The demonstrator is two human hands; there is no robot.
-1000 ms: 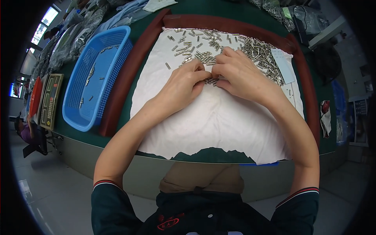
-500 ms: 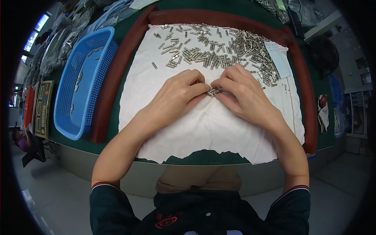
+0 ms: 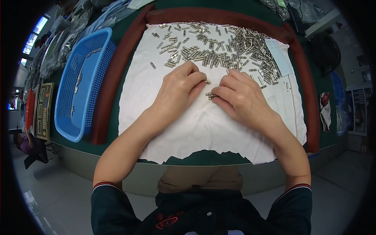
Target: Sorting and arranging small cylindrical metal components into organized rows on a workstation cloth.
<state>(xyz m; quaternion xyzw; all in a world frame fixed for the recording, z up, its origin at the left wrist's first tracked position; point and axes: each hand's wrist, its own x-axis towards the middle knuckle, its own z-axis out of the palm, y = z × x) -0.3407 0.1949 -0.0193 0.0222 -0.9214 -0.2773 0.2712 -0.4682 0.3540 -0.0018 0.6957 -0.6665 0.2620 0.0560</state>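
Observation:
Between the thumb and fingers of my left hand [image 3: 181,85] is a small silvery metal pin [image 3: 207,82]. My right hand [image 3: 239,97] pinches a few of the same short metal pins [image 3: 210,95], whose ends poke out at its fingertips. Both hands are over a white cloth [image 3: 188,129], a small gap between them. Just beyond the fingers, many loose metal pins [image 3: 213,58] lie scattered on the cloth. They heap up thickly toward the far right [image 3: 250,43].
Dark red padded bars [image 3: 211,17] border the cloth on the left, far and right sides. A blue plastic basket [image 3: 89,88] with some pins stands at the left. A pale blue paper slip [image 3: 279,58] lies by the heap. Bagged items [image 3: 58,49] are piled far left.
My hands have moved apart, the left slightly up and away. The cluster of pins held between both is now split, one pin at the left and a few at the right.

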